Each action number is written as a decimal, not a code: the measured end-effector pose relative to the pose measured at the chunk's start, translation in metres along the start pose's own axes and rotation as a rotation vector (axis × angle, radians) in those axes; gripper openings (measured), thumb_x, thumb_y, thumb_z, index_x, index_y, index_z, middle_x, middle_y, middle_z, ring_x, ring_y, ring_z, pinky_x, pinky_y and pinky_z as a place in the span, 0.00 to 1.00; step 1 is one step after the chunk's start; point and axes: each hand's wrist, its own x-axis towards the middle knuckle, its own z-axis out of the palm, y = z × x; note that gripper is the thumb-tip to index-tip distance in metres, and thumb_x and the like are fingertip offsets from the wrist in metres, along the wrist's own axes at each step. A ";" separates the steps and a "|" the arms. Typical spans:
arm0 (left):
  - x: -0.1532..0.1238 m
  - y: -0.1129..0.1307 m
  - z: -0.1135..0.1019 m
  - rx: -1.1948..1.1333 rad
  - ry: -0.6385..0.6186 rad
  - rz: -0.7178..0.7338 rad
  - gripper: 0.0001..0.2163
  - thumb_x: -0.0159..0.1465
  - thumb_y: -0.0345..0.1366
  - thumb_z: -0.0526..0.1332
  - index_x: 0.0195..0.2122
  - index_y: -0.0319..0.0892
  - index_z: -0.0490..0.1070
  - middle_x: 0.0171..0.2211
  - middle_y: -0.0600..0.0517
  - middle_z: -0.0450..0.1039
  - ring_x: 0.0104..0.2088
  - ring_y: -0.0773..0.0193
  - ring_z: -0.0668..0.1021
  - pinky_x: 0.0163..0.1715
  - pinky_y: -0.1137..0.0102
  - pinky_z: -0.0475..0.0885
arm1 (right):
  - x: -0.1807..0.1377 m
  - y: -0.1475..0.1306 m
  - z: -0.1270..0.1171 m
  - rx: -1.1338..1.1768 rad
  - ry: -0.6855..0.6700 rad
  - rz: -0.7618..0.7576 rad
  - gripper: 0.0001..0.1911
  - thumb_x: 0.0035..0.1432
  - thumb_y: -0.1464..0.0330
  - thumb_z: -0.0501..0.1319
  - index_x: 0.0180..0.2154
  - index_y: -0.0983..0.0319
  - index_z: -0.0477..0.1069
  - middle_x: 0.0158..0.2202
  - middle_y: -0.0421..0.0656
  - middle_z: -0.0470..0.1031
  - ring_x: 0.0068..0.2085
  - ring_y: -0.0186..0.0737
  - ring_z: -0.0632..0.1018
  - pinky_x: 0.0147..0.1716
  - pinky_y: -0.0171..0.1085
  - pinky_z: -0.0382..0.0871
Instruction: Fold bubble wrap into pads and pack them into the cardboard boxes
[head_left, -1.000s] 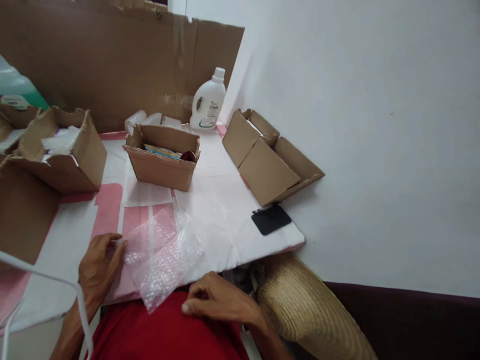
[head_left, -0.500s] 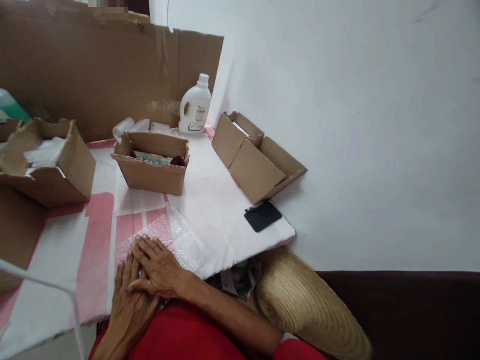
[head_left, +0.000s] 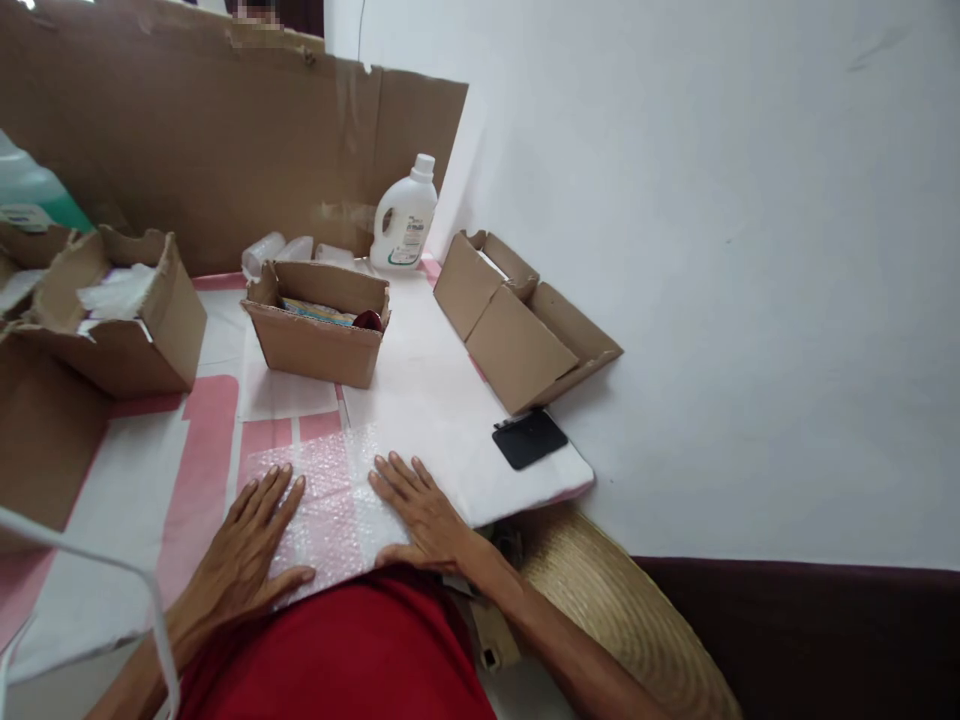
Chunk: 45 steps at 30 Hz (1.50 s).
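A sheet of clear bubble wrap (head_left: 330, 510) lies flat on the covered table at its near edge. My left hand (head_left: 251, 535) rests on the left side of the sheet, palm down, fingers stretched out and thumb spread inward. On its right side lies my right hand (head_left: 420, 510), also palm down with the fingers apart. Neither hand grips anything. Between the two hands the sheet's middle shows, with the pink and white cover visible through it. To the right of my right hand is a black phone-like flat panel (head_left: 529, 438).
Beyond the sheet stands an open cardboard box (head_left: 315, 340) with packets inside. Cardboard boxes (head_left: 161, 330) crowd the left; another cardboard holder (head_left: 517, 345) leans by the wall. A white detergent bottle (head_left: 405, 225) stands behind. A white cable (head_left: 97, 560) crosses the near left.
My hands, earlier overlapping on the bubble wrap, have moved apart to its left and right sides. The sheet now lies flatter and more open. The view has shifted slightly.
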 end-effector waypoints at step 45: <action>-0.032 -0.001 -0.017 -0.241 0.291 -0.365 0.09 0.66 0.44 0.61 0.39 0.46 0.77 0.41 0.49 0.76 0.44 0.57 0.79 0.45 0.64 0.77 | -0.005 -0.045 0.035 0.261 0.672 0.444 0.07 0.69 0.68 0.59 0.37 0.59 0.74 0.51 0.48 0.76 0.55 0.49 0.73 0.53 0.49 0.67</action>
